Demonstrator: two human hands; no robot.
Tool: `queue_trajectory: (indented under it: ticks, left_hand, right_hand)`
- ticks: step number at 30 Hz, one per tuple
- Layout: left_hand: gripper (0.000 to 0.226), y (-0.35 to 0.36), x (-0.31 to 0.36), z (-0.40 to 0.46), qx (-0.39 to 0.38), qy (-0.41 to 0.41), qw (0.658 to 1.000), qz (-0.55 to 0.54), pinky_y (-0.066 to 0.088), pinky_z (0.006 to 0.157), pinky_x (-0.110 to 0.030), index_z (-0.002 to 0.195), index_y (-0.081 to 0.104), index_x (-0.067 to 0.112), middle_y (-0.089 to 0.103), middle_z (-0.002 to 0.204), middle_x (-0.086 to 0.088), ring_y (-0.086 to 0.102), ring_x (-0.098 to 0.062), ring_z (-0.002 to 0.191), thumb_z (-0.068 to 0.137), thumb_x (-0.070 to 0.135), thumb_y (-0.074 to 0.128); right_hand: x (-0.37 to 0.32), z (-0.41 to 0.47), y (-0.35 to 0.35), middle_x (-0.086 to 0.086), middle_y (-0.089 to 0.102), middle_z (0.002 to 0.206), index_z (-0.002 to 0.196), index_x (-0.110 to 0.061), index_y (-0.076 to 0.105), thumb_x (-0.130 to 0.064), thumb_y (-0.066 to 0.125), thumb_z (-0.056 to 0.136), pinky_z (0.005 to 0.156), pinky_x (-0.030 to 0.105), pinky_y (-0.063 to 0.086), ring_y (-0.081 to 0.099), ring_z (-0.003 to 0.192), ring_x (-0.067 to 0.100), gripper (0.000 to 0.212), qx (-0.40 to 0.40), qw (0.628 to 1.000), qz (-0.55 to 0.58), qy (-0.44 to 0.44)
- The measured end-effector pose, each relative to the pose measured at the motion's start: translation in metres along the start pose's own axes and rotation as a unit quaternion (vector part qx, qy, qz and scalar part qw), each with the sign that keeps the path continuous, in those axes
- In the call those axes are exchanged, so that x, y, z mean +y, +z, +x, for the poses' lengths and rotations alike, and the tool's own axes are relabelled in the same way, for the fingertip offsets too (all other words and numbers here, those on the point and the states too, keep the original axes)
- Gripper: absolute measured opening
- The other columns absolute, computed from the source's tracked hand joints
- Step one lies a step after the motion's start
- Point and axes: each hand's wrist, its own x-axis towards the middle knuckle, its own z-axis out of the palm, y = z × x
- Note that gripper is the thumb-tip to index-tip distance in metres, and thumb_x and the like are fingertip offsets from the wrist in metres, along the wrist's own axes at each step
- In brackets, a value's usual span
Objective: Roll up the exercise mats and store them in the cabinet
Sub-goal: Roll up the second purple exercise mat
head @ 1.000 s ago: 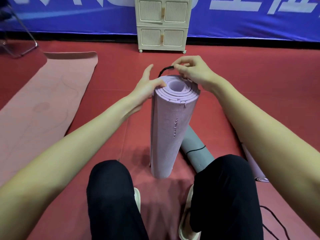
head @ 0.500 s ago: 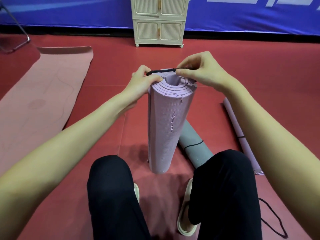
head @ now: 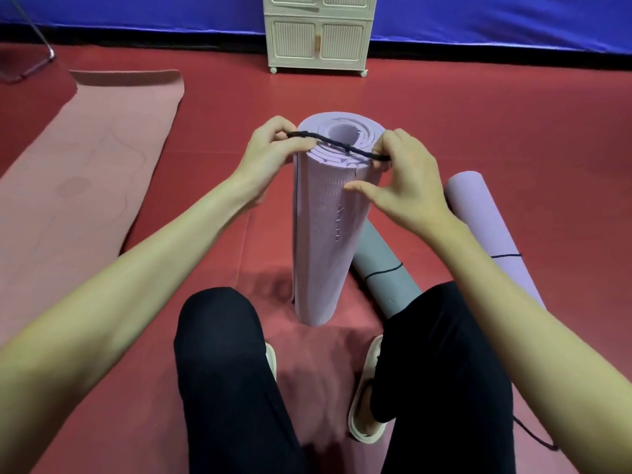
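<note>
- While you squat, the rolled lilac mat (head: 323, 234) stands upright just past your knees (head: 219, 336).
- Your left hand (head: 270, 159) and right hand (head: 403, 186) each pinch an end of a black cord (head: 338, 145) stretched across the mat's top.
- Right of the mat lie a grey roll (head: 383, 271) and a purple roll (head: 489, 227), both tied.
- Left of it, a pink mat (head: 85, 183) lies unrolled.
- Beyond it stands the cabinet (head: 318, 39).

Even, soft overhead light; faint shadow on red floor (head: 444, 107) beneath standing roll; wide-angle stretch at edges; slightly soft focus.
</note>
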Motion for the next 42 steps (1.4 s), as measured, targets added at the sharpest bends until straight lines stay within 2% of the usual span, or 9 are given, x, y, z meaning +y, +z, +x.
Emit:
queue_trajectory:
  ticks: [5, 9, 14, 17, 23, 28, 32, 37, 42]
  left_hand:
    - [0.025, 0.002, -0.002, -0.012, -0.056, 0.006, 0.994, -0.097, 0.029, 0.063, -0.024, 0.064, 0.049, 0.018, 0.042, 0.062, 0.006, 0.036, -0.007, 0.061, 0.066, 0.027, 0.073]
    - [0.028, 0.004, -0.007, -0.010, -0.061, 0.026, 0.992, -0.109, 0.011, 0.070, -0.037, 0.055, 0.049, 0.021, 0.034, 0.079, -0.013, 0.017, -0.029, 0.078, 0.071, 0.022, 0.072]
    - [0.017, 0.002, -0.022, -0.006, -0.065, 0.044, 0.996, -0.041, 0.037, 0.088, -0.039, 0.060, 0.056, 0.024, 0.053, 0.101, -0.013, 0.046, -0.035, 0.092, 0.066, 0.017, 0.069]
    - [0.015, 0.005, -0.029, -0.005, -0.017, 0.106, 0.990, 0.086, 0.039, 0.092, -0.018, 0.065, 0.052, 0.025, 0.055, 0.100, 0.002, 0.053, -0.025, 0.109, 0.067, 0.020, 0.067]
    - [0.036, 0.013, -0.031, -0.014, 0.013, 0.098, 0.995, 0.006, 0.046, 0.087, -0.018, 0.091, 0.045, 0.021, 0.052, 0.105, -0.005, 0.056, -0.009, 0.093, 0.069, 0.005, 0.068]
    - [0.016, 0.022, -0.044, -0.019, 0.061, 0.013, 0.996, 0.067, 0.039, 0.078, -0.021, 0.079, 0.047, 0.023, 0.051, 0.080, 0.008, 0.049, -0.007, 0.076, 0.072, 0.029, 0.060]
    - [0.015, 0.019, -0.046, -0.019, 0.068, -0.045, 0.996, -0.025, 0.044, 0.083, -0.032, 0.071, 0.048, 0.019, 0.049, 0.075, 0.007, 0.049, -0.015, 0.083, 0.073, 0.030, 0.058]
    - [0.021, 0.019, -0.052, -0.018, 0.067, -0.030, 0.997, 0.016, 0.032, 0.076, -0.034, 0.073, 0.046, 0.021, 0.044, 0.074, 0.006, 0.039, -0.014, 0.075, 0.092, 0.027, 0.053]
    - [0.011, 0.015, -0.055, -0.022, 0.072, -0.044, 0.996, 0.016, 0.029, 0.066, -0.031, 0.072, 0.048, 0.020, 0.044, 0.072, 0.005, 0.036, -0.011, 0.067, 0.080, 0.026, 0.052]
  right_hand:
    - [-0.002, -0.015, 0.014, 0.013, 0.052, 0.086, 0.081, -0.004, 0.052, -0.024, 0.072, 0.078, 0.056, 0.036, 0.041, 0.048, 0.074, 0.030, 0.028, 0.094, 0.995, -0.039, -0.010]
    - [-0.001, -0.018, 0.024, 0.015, 0.052, 0.090, 0.082, -0.002, 0.055, -0.009, 0.066, 0.079, 0.058, 0.038, 0.042, 0.050, 0.077, 0.031, 0.014, 0.131, 0.990, -0.046, -0.014]
    - [0.007, -0.022, 0.025, 0.018, 0.050, 0.096, 0.090, -0.001, 0.060, -0.002, 0.061, 0.079, 0.077, 0.036, 0.044, 0.048, 0.090, 0.033, 0.010, 0.119, 0.993, -0.003, -0.014]
    - [0.008, -0.026, 0.025, 0.016, 0.050, 0.093, 0.088, 0.000, 0.060, -0.001, 0.059, 0.073, 0.078, 0.029, 0.041, 0.048, 0.089, 0.027, 0.016, 0.123, 0.992, 0.033, 0.004]
    - [0.006, -0.024, 0.028, 0.008, 0.058, 0.092, 0.084, -0.013, 0.056, 0.000, 0.048, 0.077, 0.076, 0.017, 0.042, 0.051, 0.080, 0.000, 0.017, 0.239, 0.913, 0.228, 0.241]
    - [-0.001, -0.026, 0.033, -0.003, 0.056, 0.080, 0.087, -0.017, 0.053, -0.006, 0.054, 0.089, 0.055, 0.015, 0.042, 0.051, 0.061, 0.001, 0.011, 0.206, 0.817, 0.368, 0.393]
    - [0.002, -0.016, 0.025, -0.004, 0.046, 0.066, 0.080, -0.015, 0.049, -0.023, 0.053, 0.093, 0.048, 0.020, 0.036, 0.042, 0.052, 0.006, 0.016, 0.143, 0.749, 0.474, 0.441]
    - [0.008, -0.007, 0.030, -0.002, 0.040, 0.063, 0.074, -0.014, 0.043, -0.021, 0.047, 0.100, 0.047, 0.019, 0.038, 0.038, 0.049, 0.006, 0.027, 0.083, 0.788, 0.440, 0.423]
    - [0.017, -0.010, 0.029, 0.000, 0.039, 0.061, 0.069, -0.013, 0.046, -0.008, 0.046, 0.094, 0.046, 0.019, 0.035, 0.036, 0.049, 0.007, 0.026, 0.047, 0.801, 0.443, 0.400]
